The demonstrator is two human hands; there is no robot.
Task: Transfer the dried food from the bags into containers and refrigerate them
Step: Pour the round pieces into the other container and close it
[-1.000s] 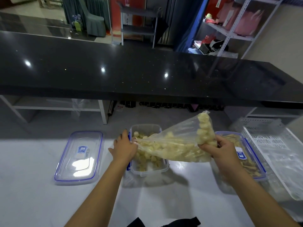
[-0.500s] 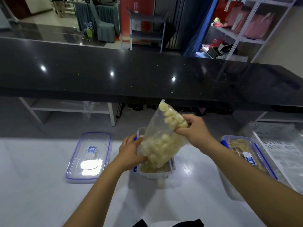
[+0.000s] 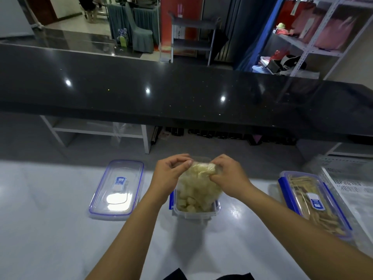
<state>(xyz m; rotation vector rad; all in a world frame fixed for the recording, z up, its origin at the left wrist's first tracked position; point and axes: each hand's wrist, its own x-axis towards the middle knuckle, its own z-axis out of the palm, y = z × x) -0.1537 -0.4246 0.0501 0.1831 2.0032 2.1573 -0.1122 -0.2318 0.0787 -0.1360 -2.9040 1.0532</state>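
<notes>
Over the open container [image 3: 194, 213] at the middle of the white counter [image 3: 50, 239], both hands pinch the top of a clear bag [image 3: 198, 182] of pale dried food chunks. Left hand [image 3: 170, 174] and right hand [image 3: 228, 175] have fingers curled onto the bag's upper end; the bag hangs into the container. Loose lid [image 3: 117, 188] lies flat to the left. Closed container [image 3: 314, 203] of tan sticks sits well to the right, beside a white basket [image 3: 351, 184].

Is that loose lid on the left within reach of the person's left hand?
Probably yes: nothing lies between the left hand and the lid, but that hand is pinching the bag and must let go first.
</notes>
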